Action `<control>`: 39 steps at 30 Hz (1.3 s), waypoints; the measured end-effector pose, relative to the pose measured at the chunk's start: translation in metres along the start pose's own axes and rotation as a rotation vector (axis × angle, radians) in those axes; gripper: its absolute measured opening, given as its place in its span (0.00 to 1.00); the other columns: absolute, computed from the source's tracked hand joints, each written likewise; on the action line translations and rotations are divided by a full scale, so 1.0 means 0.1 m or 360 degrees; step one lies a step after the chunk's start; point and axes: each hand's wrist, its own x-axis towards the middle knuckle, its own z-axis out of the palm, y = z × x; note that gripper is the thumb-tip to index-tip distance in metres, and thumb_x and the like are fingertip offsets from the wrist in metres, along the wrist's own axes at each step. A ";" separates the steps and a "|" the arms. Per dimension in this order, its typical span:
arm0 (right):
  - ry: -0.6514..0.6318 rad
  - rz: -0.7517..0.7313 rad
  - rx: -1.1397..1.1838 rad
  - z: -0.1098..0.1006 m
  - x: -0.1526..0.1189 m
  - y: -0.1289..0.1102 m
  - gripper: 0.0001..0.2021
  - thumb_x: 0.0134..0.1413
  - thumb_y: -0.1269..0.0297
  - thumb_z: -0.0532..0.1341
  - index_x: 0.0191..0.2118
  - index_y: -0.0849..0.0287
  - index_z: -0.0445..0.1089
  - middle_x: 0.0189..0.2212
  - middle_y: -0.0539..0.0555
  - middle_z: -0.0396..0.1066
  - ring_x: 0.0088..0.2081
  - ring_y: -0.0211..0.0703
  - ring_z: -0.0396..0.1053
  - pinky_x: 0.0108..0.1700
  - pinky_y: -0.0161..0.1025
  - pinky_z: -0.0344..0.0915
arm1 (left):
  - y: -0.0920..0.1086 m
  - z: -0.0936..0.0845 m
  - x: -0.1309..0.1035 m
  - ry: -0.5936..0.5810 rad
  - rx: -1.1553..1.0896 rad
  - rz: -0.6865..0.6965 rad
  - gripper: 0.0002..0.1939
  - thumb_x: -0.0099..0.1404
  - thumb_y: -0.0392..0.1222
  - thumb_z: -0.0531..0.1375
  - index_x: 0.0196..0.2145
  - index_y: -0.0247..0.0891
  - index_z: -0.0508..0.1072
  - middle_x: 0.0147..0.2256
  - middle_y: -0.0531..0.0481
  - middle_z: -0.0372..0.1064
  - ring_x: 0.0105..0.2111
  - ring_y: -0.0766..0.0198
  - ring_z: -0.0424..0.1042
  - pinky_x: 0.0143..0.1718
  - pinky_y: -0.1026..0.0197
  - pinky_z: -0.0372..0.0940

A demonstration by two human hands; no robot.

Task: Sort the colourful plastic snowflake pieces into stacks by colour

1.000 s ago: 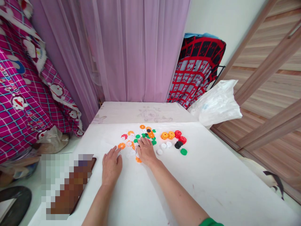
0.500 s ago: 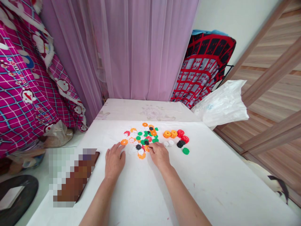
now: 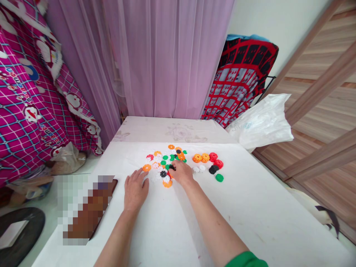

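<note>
My left hand (image 3: 135, 190) lies flat on the table, fingers slightly apart and holding nothing, its tips near an orange notched plastic disc (image 3: 147, 168). My right hand (image 3: 183, 172) reaches into a loose spread of flower-shaped discs, and its thumb and fingers close on a black disc (image 3: 172, 167). Around it lie a green disc (image 3: 165, 157), another black disc (image 3: 163, 174), an orange disc (image 3: 167, 184) and several white ones. My right hand hides part of the spread.
Right of the spread sit grouped discs: orange (image 3: 197, 158), red (image 3: 213, 157), white (image 3: 202, 168), black (image 3: 214, 169) and green (image 3: 219, 178). A blurred-out dark-edged device (image 3: 96, 207) lies at the table's left edge. A white plastic bag (image 3: 264, 122) stands by the far right corner.
My right hand has moved forward and a little left, from an orange disc at the near side of the spread to the black disc. My left hand stays in place.
</note>
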 end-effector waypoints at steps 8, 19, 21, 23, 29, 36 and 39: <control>0.0038 -0.0059 0.0183 0.03 -0.03 0.04 0.11 0.49 0.62 0.61 0.41 0.53 0.72 0.39 0.51 0.73 0.44 0.41 0.69 0.40 0.35 0.60 | -0.03 0.03 0.00 0.0035 0.0002 0.0027 0.19 0.66 0.39 0.50 0.51 0.44 0.73 0.60 0.45 0.65 0.61 0.52 0.60 0.63 0.41 0.49; 0.0107 -0.0359 0.0064 -0.03 0.00 0.01 0.15 0.56 0.71 0.55 0.44 0.50 0.75 0.44 0.50 0.75 0.46 0.41 0.68 0.48 0.36 0.61 | -0.01 0.01 0.00 0.0022 -0.0002 0.0027 0.20 0.66 0.40 0.49 0.52 0.43 0.73 0.60 0.44 0.64 0.61 0.52 0.60 0.63 0.41 0.49; 0.0074 -0.0479 -0.0017 -0.04 0.06 0.03 0.17 0.53 0.74 0.56 0.45 0.50 0.75 0.45 0.50 0.75 0.48 0.43 0.67 0.50 0.37 0.60 | -0.01 0.01 0.00 0.0016 -0.0003 0.0027 0.20 0.66 0.40 0.49 0.52 0.43 0.73 0.59 0.44 0.64 0.61 0.52 0.59 0.63 0.41 0.49; 0.0014 -0.0562 -0.0042 -0.05 0.10 0.04 0.19 0.51 0.73 0.58 0.47 0.50 0.75 0.44 0.51 0.76 0.48 0.44 0.67 0.51 0.38 0.59 | -0.01 0.01 -0.01 0.0022 0.0000 0.0027 0.20 0.66 0.39 0.50 0.52 0.43 0.73 0.59 0.44 0.65 0.61 0.52 0.60 0.62 0.41 0.50; -0.0056 -0.0621 -0.0089 -0.07 0.11 0.02 0.15 0.51 0.68 0.61 0.46 0.50 0.75 0.41 0.51 0.76 0.48 0.44 0.66 0.49 0.38 0.59 | -0.01 0.01 -0.01 0.0043 0.0007 0.0035 0.20 0.66 0.40 0.50 0.52 0.43 0.73 0.60 0.45 0.64 0.61 0.52 0.60 0.62 0.41 0.50; 0.0002 -0.0654 -0.0123 -0.03 0.09 0.00 0.14 0.52 0.66 0.62 0.46 0.53 0.75 0.43 0.54 0.76 0.47 0.46 0.67 0.49 0.40 0.59 | -0.01 0.01 -0.01 0.0044 0.0004 0.0034 0.20 0.66 0.40 0.50 0.52 0.44 0.72 0.59 0.44 0.65 0.61 0.52 0.60 0.63 0.41 0.50; 0.0036 -0.0593 -0.0093 -0.03 0.07 0.00 0.15 0.52 0.66 0.61 0.46 0.53 0.75 0.39 0.54 0.76 0.45 0.46 0.68 0.46 0.38 0.59 | -0.01 0.01 0.00 0.0033 0.0002 0.0011 0.20 0.66 0.40 0.50 0.52 0.44 0.73 0.59 0.45 0.65 0.61 0.52 0.60 0.63 0.41 0.49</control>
